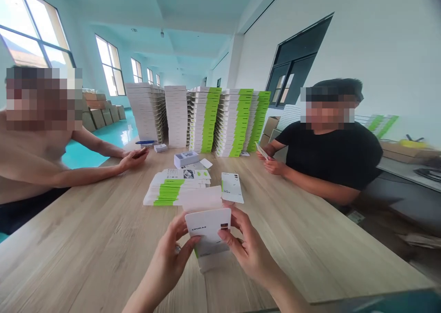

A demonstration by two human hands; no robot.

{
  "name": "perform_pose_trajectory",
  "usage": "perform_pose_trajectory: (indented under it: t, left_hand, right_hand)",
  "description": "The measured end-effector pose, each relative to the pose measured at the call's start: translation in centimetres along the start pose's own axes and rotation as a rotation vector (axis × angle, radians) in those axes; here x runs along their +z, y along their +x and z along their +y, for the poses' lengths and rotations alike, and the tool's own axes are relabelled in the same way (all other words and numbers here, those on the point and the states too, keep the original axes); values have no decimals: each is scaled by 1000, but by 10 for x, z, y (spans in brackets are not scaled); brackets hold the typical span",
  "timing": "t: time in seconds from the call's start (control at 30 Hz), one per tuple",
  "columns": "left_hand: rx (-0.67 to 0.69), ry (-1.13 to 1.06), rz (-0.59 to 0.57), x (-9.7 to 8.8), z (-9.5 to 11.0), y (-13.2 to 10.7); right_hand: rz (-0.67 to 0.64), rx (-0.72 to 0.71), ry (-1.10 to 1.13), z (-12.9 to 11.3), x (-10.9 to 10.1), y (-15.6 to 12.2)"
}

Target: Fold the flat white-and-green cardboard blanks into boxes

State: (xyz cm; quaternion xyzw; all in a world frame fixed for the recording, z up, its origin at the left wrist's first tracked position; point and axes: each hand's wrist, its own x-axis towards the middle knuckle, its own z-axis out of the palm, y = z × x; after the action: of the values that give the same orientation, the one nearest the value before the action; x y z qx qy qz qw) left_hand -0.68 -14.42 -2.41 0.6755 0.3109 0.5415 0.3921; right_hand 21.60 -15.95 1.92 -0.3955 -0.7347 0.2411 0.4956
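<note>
Between my two hands stands a white cardboard box [208,230] with green on its side and dark print on the front, its top flap raised. My left hand [175,244] grips its left edge, thumb on the front face. On the right side, my right hand [246,241] holds it the same way, its thumb near a small dark printed square. Just beyond lies a pile of flat white-and-green cartons [172,189]. To the right of that pile, a single flat white carton [232,187] rests on the wooden table [113,248].
Tall stacks of white-and-green boxes [203,120] rise at the table's far end. Before them sits a white tray-like box [186,158]. A person on the left [37,156] holds a dark object; another in black [330,161] on the right holds a flat piece.
</note>
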Motion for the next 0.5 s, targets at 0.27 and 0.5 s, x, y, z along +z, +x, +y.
perform_pose_trajectory:
  t: [0.27,0.5]
  left_hand:
    - [-21,-61,133,20,-33,-2]
    - [11,10,106,22,-57,-10]
  right_hand:
    - [379,-74,39,15,4,-19]
    - [676,-17,105,33,46,-29]
